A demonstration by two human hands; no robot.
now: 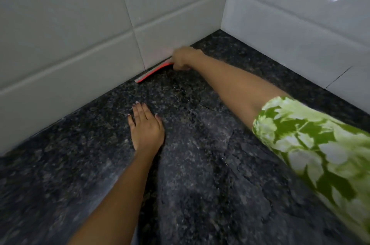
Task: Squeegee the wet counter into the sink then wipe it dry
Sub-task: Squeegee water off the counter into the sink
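Note:
A dark speckled granite counter [200, 164] fills the view, with wet streaks and patches across its middle. My right hand [185, 57] reaches far back and is closed around a red squeegee [152, 73], whose blade lies along the foot of the back tiled wall. My left hand [145, 126] rests flat on the counter with its fingers spread, palm down, nearer to me than the squeegee. The squeegee's handle is hidden inside my right fist. No sink is in view.
White tiled walls [80, 34] meet in a corner at the back right [224, 24]. A second tiled wall [300, 34] runs along the right side of the counter. My right arm wears a green leaf-patterned sleeve [310, 144].

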